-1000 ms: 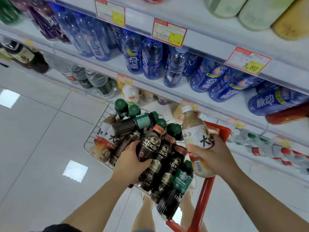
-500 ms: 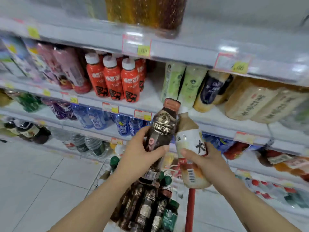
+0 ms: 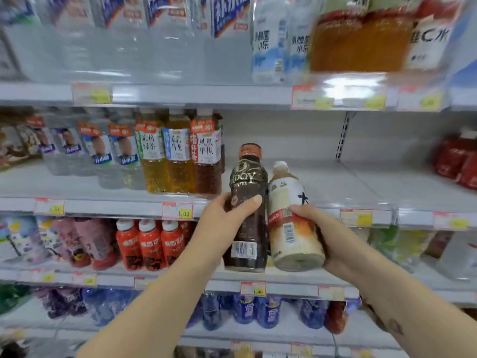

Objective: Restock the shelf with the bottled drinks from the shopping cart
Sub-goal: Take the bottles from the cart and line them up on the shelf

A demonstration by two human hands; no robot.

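both forearms reach up and forward from the bottom of the view and meet in front of the middle shelf. the left hand grips the dark coffee bottle around its middle. its thumb lies flat across the front of the label, and the other fingers curl round the back where i cannot see them. the right hand cradles the pale milk tea bottle from the right and from underneath. its thumb presses on the red band of the label, and the fingers wrap the far side, mostly hidden.

the two bottles are held side by side in the air, close enough that i cannot tell whether they touch. they are in front of the shelf's edge, not standing on it. the coffee bottle is upright, nearly black, with a copper-coloured cap, gold lettering and a white barcode patch low down. the milk tea bottle leans its white cap toward the coffee one. it is creamy beige, with a white label, a bold black character, an orange-red band and a barcode.

behind them the shelf has a bare stretch, just right of a row of tea bottles in amber and brown. red bottles with white caps stand one level down.
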